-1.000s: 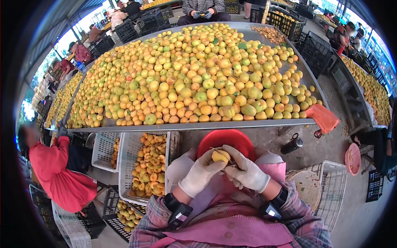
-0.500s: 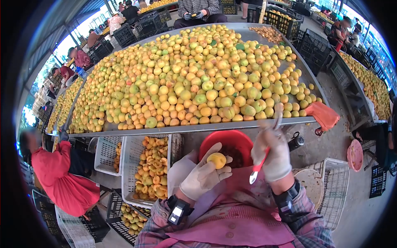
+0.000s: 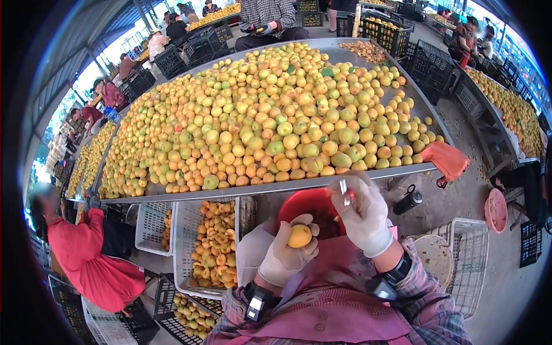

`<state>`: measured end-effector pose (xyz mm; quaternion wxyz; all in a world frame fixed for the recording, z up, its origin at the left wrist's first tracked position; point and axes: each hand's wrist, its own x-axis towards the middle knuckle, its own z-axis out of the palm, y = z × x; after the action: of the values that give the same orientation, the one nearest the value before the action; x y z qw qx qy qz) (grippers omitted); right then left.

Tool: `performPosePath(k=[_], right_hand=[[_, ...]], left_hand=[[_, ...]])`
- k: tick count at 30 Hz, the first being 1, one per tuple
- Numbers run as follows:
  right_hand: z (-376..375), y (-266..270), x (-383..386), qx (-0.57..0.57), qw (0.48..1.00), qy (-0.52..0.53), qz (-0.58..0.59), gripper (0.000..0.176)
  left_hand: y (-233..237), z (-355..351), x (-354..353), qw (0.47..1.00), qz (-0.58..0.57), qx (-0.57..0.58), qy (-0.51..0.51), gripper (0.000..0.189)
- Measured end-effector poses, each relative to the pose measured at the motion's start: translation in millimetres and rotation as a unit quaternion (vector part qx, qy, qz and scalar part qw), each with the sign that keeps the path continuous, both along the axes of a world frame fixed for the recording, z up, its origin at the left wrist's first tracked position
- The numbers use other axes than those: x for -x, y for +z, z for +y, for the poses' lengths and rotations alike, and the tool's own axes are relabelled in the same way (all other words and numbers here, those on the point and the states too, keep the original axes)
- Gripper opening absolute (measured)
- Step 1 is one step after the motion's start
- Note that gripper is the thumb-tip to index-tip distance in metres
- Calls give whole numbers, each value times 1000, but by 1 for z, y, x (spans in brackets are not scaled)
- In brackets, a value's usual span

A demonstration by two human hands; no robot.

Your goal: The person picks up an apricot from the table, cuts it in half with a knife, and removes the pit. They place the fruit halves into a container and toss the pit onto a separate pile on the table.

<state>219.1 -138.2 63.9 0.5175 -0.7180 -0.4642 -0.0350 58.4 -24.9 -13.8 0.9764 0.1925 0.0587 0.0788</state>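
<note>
In the head view my left hand (image 3: 287, 250), in a pale glove, cups a yellow apricot (image 3: 299, 236) in its fingers. My right hand (image 3: 365, 215), also gloved, is closed round a small red-handled metal tool (image 3: 344, 187); motion blur and the fingers hide most of it. The tool is apart from the apricot, up and to its right. Beneath both hands stands a red bucket (image 3: 299, 202) with dark brown bits inside. Beyond it, a large heap of apricots (image 3: 241, 126) covers the metal table (image 3: 270, 185).
A white crate (image 3: 179, 253) of halved apricots stands at left, with a black crate (image 3: 167, 299) below it. An orange bag (image 3: 445, 161) hangs over the table's right corner, near a black flask (image 3: 408, 199). A person in red (image 3: 95, 247) sits at left.
My right hand has moved left toward the apricot and turned, so the tool's tip now points up instead of down. My left hand's fingers have curled closer round the apricot.
</note>
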Motion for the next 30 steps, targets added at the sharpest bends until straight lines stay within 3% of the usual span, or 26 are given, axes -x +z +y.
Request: performPosePath(k=[3, 4, 5, 7, 8, 12, 13, 15, 17, 19, 20, 22, 29, 30], right_hand=[[1, -4, -2, -68, 998, 8, 8, 12], [7, -8, 10, -176, 938, 55, 294, 9], [3, -4, 13, -176, 938, 54, 294, 9], [-5, 12, 18, -178, 824, 84, 532, 13], [0, 12, 21, -212, 836, 91, 498, 27], [9, 15, 32, -244, 863, 94, 433, 40], [12, 15, 35, -244, 863, 94, 433, 40], [14, 15, 37, -310, 796, 114, 507, 40], [16, 14, 37, -328, 784, 130, 510, 40], [16, 13, 37, -297, 820, 142, 468, 36], [17, 11, 39, -298, 820, 142, 468, 36], [19, 3, 45, -296, 812, 121, 489, 29], [9, 4, 42, -219, 837, 118, 487, 30], [9, 6, 40, -219, 866, 131, 431, 32]], left_hand=[[1, 3, -1, 999, 32, 8, 7, 48], [1, 3, -1, 999, 31, 28, 4, 48], [0, 2, -2, 999, 31, 28, 3, 48], [-2, 0, -5, 997, -19, 80, 13, 45], [-4, -1, -7, 997, -20, 79, 11, 45], [0, -12, -13, 997, 18, 44, 64, 42], [3, -15, -14, 994, 48, 34, 89, 41], [1, -14, -15, 994, 38, 59, 79, 40], [0, -15, -15, 994, 27, 82, 70, 39], [1, -19, -16, 994, 73, -18, 76, 40], [5, -22, -16, 994, 73, -19, 76, 40], [17, -27, -16, 981, 105, -139, 83, 47], [27, -30, -11, 974, 148, -157, 66, 52], [27, -32, -11, 965, 153, -201, 69, 53]])
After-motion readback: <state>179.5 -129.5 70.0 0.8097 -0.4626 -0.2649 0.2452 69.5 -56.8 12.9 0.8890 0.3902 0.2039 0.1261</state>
